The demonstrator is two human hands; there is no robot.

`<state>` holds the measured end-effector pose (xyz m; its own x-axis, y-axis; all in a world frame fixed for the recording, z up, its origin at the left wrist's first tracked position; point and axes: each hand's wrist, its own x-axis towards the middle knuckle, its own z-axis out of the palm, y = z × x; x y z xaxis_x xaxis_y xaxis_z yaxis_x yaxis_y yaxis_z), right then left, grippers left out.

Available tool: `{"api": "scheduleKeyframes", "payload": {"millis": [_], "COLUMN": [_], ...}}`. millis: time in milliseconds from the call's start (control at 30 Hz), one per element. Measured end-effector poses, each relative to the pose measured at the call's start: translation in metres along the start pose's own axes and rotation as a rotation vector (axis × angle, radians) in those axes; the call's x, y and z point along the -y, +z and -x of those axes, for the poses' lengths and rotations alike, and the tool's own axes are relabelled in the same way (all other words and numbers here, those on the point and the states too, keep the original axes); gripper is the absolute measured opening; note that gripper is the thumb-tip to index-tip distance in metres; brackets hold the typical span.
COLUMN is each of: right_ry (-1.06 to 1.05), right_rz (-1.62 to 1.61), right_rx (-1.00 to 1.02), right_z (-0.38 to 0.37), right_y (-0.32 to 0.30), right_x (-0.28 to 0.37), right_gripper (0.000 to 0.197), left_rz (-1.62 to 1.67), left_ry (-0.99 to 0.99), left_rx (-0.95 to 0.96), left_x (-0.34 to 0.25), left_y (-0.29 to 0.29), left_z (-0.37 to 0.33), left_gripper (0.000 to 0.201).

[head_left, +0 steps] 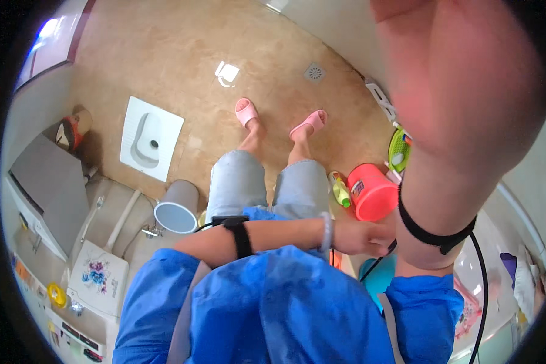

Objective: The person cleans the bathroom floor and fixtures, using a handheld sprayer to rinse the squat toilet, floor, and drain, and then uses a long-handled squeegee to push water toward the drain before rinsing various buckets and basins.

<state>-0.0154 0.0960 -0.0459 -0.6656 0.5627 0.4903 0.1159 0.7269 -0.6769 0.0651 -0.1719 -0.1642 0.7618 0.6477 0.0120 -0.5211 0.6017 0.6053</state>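
Note:
Across my body lies my left forearm, a black strap with a small device on it and a pale bracelet at the wrist. My left hand [363, 236] is closed, fingers bent together beside my right arm; a thin black cable [377, 267] runs close by them. What they hold, if anything, is hidden. My right arm is raised close to the camera, with a black strap [431, 241] near the elbow and a cable hanging from it. My right hand [415, 57] is blurred and cut off by the upper edge, its fingers hidden.
A pink-red bucket [370, 193] and a yellow-green bottle [340, 191] stand on the right; a green basket [399, 148] lies beyond. Left are a squat toilet [151, 138], a grey bin [177, 207] and a white flowered lid [97, 276]. A floor drain [314, 73] lies ahead.

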Motion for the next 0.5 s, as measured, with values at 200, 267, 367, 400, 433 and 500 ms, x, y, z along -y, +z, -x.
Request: {"api": "scheduleKeyframes", "payload": {"millis": [200, 267, 367, 400, 433, 500], "right_ry": [0.499, 0.641, 0.62, 0.7, 0.779, 0.767], "right_rz": [-0.671, -0.906, -0.945, -1.019, -1.09, -1.16], "right_rx": [0.074, 0.092, 0.116, 0.2, 0.285, 0.28], "right_z": [0.028, 0.048, 0.081, 0.085, 0.088, 0.087], "right_y": [0.084, 0.082, 0.076, 0.069, 0.066, 0.065], "right_x": [0.084, 0.127, 0.151, 0.154, 0.157, 0.16], "right_gripper": [0.013, 0.016, 0.011, 0.011, 0.014, 0.016], "left_rz": [0.111, 0.307, 0.44, 0.44, 0.533, 0.62], "left_ry": [-0.171, -0.302, -0.101, -0.107, -0.187, -0.267], "left_rx": [0.068, -0.181, -0.194, -0.202, -0.055, 0.091], "left_x": [0.019, 0.014, -0.007, -0.011, -0.014, -0.012], "left_y": [-0.002, -0.011, -0.028, -0.043, -0.062, -0.095], "left_z": [-0.002, 0.014, 0.017, 0.022, 0.028, 0.025], "left_gripper": [0.026, 0.021, 0.022, 0.022, 0.026, 0.031]}}
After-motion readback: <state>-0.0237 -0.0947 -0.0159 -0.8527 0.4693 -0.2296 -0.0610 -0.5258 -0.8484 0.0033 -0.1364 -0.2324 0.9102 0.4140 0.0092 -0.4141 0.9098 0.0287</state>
